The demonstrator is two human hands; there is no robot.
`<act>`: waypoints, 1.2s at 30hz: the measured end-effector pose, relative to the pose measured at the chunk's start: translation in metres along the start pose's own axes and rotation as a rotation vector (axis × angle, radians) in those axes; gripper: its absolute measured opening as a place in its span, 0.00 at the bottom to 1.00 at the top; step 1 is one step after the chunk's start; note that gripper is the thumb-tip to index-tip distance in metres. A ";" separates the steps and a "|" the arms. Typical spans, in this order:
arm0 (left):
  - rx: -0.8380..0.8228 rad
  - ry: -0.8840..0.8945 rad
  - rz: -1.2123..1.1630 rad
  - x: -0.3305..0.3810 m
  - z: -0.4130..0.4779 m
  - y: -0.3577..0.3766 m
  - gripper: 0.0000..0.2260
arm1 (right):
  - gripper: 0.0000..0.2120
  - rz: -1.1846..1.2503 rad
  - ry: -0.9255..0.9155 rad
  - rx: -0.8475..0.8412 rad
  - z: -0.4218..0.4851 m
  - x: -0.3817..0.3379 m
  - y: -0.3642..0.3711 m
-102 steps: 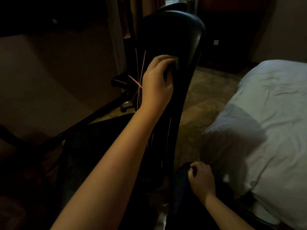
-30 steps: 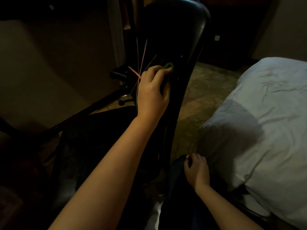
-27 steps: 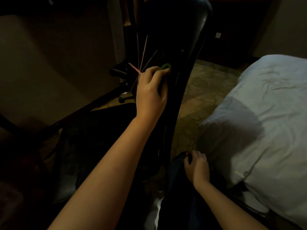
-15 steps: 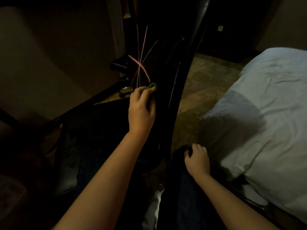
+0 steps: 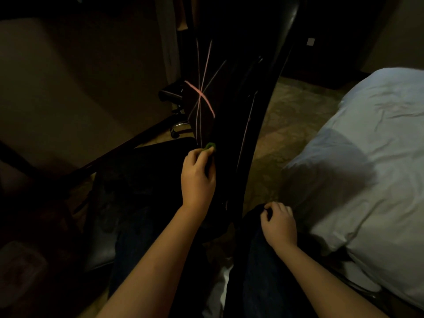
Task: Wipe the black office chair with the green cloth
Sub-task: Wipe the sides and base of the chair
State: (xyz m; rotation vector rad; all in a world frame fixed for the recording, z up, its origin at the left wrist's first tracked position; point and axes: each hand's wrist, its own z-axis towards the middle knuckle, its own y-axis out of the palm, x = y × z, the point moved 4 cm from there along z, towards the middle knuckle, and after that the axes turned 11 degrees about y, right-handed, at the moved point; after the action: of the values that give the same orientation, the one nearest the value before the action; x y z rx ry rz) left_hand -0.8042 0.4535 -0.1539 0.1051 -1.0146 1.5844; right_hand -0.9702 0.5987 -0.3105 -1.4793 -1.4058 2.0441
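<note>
Wipe stroke has run down the chair back

The left hand (image 5: 198, 177), its grip clamped on the bunched green cloth (image 5: 210, 146), has slid from the upper backrest of the black office chair (image 5: 231, 125) to its lower part, just below the crossing pink lines (image 5: 200, 97). The upper back looks covered; the lowest back and seat likely remain. The right hand (image 5: 278, 223) stays low, its grip closed on dark fabric (image 5: 254, 216). No writing is readable.

chair (image 5: 241, 111) centre | bed (image 5: 367, 157) right | cloth (image 5: 210, 146) on chair back
</note>
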 end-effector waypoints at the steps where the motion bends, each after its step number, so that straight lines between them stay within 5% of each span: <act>1: 0.005 0.003 0.006 0.002 0.002 -0.001 0.15 | 0.08 0.001 -0.001 0.002 0.000 0.000 0.000; 24: 0.153 0.321 -0.068 0.100 0.128 -0.018 0.15 | 0.06 0.051 0.017 -0.067 0.008 0.003 0.003; 36: 0.179 0.305 -0.049 0.073 0.104 -0.008 0.11 | 0.09 0.003 0.027 -0.032 0.005 0.000 0.001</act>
State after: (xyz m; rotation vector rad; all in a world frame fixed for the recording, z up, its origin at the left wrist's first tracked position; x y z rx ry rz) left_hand -0.8664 0.4416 -0.0431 0.0097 -0.6285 1.5869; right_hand -0.9738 0.5960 -0.3113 -1.5161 -1.4330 2.0049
